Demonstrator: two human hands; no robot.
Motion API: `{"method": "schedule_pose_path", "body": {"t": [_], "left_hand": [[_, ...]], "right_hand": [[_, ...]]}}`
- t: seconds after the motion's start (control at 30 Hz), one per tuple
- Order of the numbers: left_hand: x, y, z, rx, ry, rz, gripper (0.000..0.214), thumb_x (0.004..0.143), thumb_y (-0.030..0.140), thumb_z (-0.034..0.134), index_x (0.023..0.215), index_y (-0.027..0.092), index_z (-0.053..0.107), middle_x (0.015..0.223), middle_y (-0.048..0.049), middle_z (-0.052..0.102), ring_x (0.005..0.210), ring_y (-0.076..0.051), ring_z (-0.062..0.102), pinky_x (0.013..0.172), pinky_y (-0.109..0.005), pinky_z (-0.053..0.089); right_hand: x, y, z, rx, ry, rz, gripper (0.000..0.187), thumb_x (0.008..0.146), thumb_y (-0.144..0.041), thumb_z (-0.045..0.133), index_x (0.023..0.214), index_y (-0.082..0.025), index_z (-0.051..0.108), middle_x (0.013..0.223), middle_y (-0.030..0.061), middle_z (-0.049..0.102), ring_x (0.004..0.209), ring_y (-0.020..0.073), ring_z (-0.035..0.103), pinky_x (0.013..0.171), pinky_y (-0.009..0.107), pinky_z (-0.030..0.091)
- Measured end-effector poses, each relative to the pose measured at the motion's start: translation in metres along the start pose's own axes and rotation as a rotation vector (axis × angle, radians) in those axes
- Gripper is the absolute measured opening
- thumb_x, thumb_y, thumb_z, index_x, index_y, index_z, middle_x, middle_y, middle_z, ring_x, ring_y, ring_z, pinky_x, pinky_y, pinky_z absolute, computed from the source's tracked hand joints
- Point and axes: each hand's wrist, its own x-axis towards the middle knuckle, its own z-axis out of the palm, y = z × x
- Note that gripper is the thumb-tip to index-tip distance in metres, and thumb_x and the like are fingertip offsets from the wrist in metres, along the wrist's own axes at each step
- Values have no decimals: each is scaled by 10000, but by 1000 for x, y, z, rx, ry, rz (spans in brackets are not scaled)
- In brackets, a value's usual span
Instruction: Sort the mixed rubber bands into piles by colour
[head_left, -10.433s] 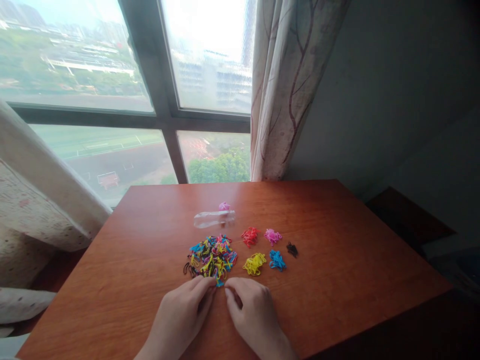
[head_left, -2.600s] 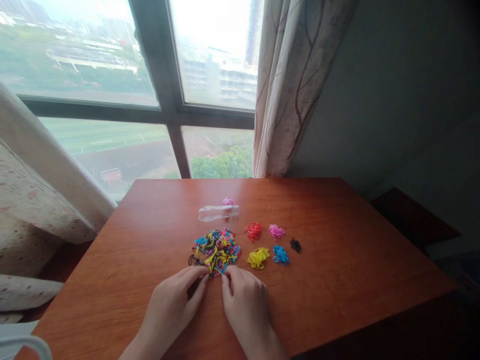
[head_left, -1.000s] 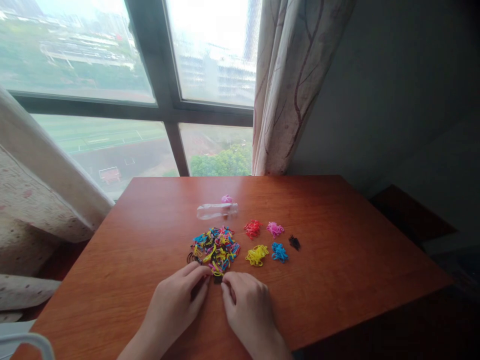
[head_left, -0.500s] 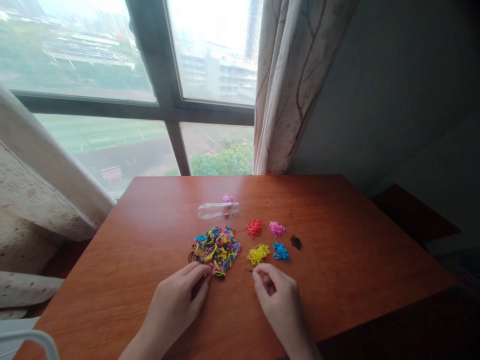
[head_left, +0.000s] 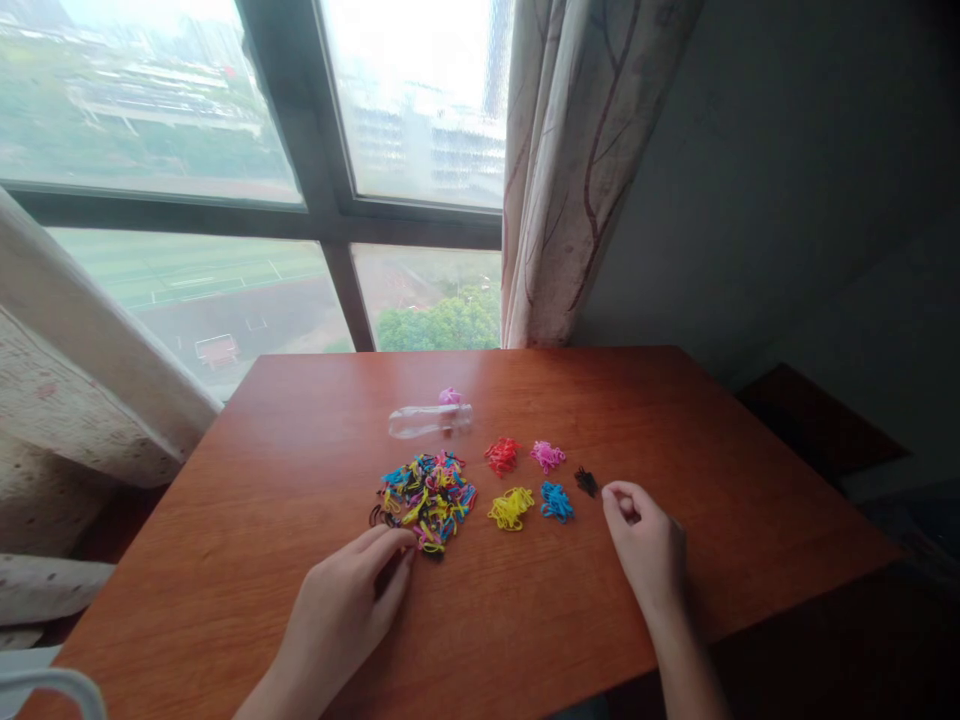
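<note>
A mixed heap of small coloured rubber bands [head_left: 427, 495] lies in the middle of the table. At its near left edge rests my left hand [head_left: 349, 590], thumb and index finger closed together; whatever is between the tips is too small to make out. My right hand [head_left: 646, 540] is pinched just right of a small black pile of bands [head_left: 586, 481]. A black rubber band at its fingertips is hard to separate from that pile. Beside the heap are sorted piles: red bands [head_left: 502, 455], pink bands [head_left: 548, 455], yellow bands [head_left: 511, 508] and blue bands [head_left: 556, 502].
Behind the heap lie a clear plastic bottle-shaped container [head_left: 427, 421] and a pink object [head_left: 450, 396]. The brown wooden table [head_left: 300, 420] reaches to a window with curtains [head_left: 574, 170]. A white curved rail [head_left: 56, 680] shows at the lower left.
My right hand has carried a black rubber band rightward, from in front of the yellow pile to the black pile. My left hand stays at the heap. The view has shifted slightly.
</note>
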Motion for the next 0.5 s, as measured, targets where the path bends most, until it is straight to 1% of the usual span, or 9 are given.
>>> {"method": "schedule_pose_path", "body": {"t": [0.17, 0.27, 0.37, 0.5], "left_hand": [[-1, -1, 1, -3, -5, -2, 173, 921, 299, 487, 969, 272, 652, 945, 18, 740, 791, -161, 718, 657, -224, 520], [0, 0, 1, -12, -10, -15, 173, 929, 303, 483, 985, 272, 644, 942, 18, 731, 790, -156, 710, 654, -223, 510], [0, 1, 0, -24, -16, -37, 175, 933, 306, 479, 1008, 274, 634, 896, 24, 715, 736, -144, 691, 626, -219, 495], [0, 2, -1, -32, -22, -51, 179, 937, 310, 473, 1018, 276, 629, 817, 35, 685, 667, -131, 660, 597, -216, 478]], "right_hand": [[3, 1, 6, -22, -63, -10, 309, 867, -451, 489, 836, -219, 691, 670, 30, 666, 600, 186, 612, 574, 263, 398], [1, -3, 6, -21, -30, -13, 319, 871, -448, 484, 860, -211, 698, 711, 45, 686, 617, 194, 624, 591, 271, 405], [-7, -16, 6, 29, -10, -38, 314, 881, -442, 499, 864, -201, 700, 692, 43, 680, 615, 187, 630, 598, 261, 416], [-29, -45, 12, 172, -94, -116, 272, 910, -402, 515, 869, -200, 692, 673, 23, 666, 583, 157, 615, 579, 230, 423]]}}
